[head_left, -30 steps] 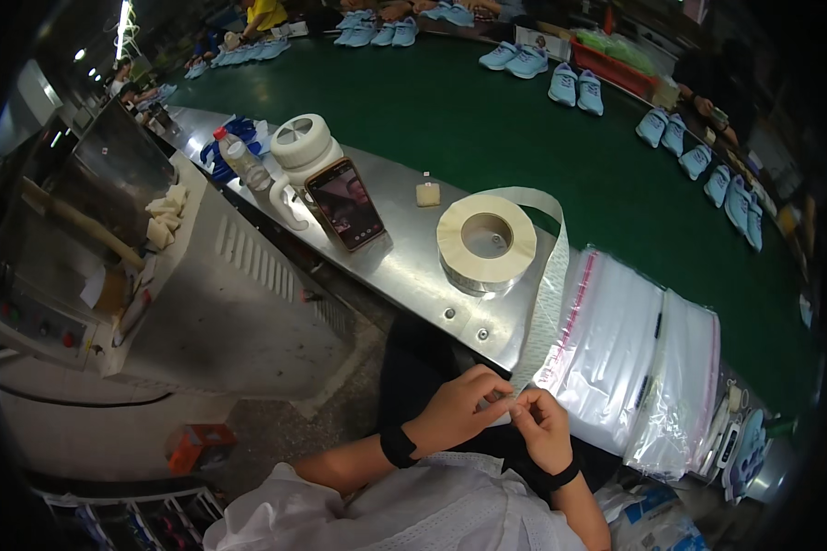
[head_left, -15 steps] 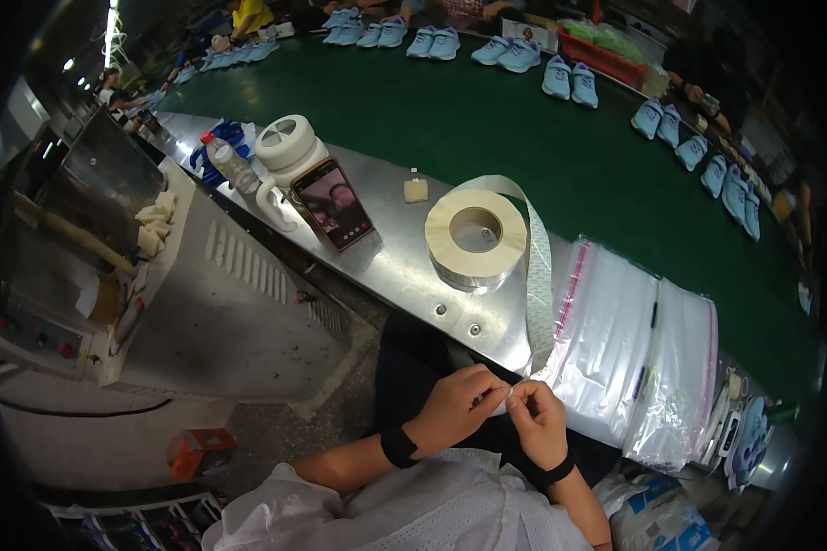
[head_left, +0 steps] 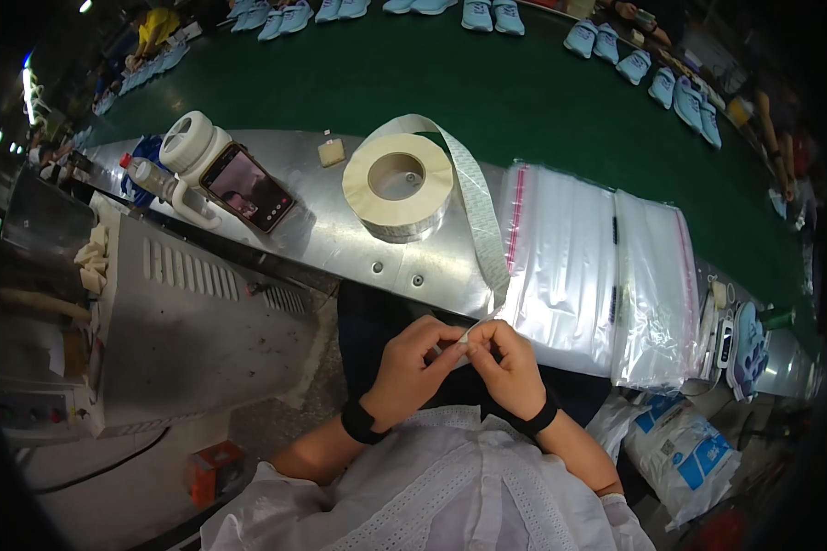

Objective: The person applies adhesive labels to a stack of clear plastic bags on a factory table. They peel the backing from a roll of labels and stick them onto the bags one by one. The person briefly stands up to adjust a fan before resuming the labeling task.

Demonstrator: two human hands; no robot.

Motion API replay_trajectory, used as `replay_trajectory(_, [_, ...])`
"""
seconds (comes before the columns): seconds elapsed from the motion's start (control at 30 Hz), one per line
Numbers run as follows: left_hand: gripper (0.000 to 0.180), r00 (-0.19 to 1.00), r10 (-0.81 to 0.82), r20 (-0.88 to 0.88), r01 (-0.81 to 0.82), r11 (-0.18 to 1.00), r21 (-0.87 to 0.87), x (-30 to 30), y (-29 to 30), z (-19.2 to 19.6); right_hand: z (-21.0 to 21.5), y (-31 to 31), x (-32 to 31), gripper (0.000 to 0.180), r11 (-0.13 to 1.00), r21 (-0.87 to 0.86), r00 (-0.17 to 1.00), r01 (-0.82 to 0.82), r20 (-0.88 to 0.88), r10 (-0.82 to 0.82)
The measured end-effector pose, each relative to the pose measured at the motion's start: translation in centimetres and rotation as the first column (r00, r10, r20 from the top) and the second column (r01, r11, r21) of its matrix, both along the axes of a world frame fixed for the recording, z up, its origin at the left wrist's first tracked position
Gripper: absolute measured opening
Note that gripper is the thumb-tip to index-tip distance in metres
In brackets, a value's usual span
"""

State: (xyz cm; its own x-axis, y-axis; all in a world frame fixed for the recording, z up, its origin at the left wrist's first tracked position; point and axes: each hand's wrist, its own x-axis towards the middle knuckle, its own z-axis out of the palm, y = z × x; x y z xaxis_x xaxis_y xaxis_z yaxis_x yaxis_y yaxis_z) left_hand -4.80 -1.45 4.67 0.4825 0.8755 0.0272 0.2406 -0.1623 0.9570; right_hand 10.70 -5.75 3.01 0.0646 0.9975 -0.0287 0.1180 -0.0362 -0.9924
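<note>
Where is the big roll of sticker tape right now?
In the head view, the roll lies flat on the metal shelf, between the phone and the clear bags.

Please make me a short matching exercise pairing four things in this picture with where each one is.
Things:
1. sticker roll
2. phone
3. clear bags
4. shoes

Places:
A. on the green belt, far side
B. stacked flat at the right of the metal shelf
C. propped against a white tape roll, at the left
D. middle of the shelf, its strip trailing down to the left hand and right hand

Pairs: 1-D, 2-C, 3-B, 4-A
</note>
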Motion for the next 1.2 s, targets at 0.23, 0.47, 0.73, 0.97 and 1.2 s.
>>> replay_trajectory(0.23, [0.015, 1.000, 0.002, 0.031, -0.003, 0.999, 0.046, 0.1, -0.3, -0.3, 0.5, 0.0, 0.1, 0.005, 0.985, 0.170, 0.980, -0.017, 0.199, -0.017])
replay_trajectory(0.47, [0.008, 0.993, 0.117, -0.022, -0.108, 0.963, 0.245, -0.1, 1.6, 0.3, 0.3, -1.2, 0.4, 0.007, 0.998, -0.017, 0.979, 0.054, 0.197, -0.050])
replay_trajectory(0.73, [0.026, 0.914, -0.025, 0.405, 0.190, 0.908, -0.374, 4.8, 3.3, -0.2, 0.4, -0.9, 5.3, 0.016, 0.896, 0.275, 0.692, 0.348, 0.569, -0.443])
replay_trajectory(0.97, [0.034, 0.645, 0.320, 0.694, 0.403, 0.629, -0.665, 9.4, 5.0, -6.2, -3.2, 0.4, 5.9, 0.019, 0.856, 0.397, 0.372, 0.330, 0.779, -0.505])
replay_trajectory(1.2, [0.031, 0.783, 0.236, 0.575, 0.343, 0.607, -0.717, 9.2, 5.8, -5.1, -2.7, -0.7, 7.7, 0.007, 0.838, 0.167, 0.805, 0.519, 0.233, -0.545])
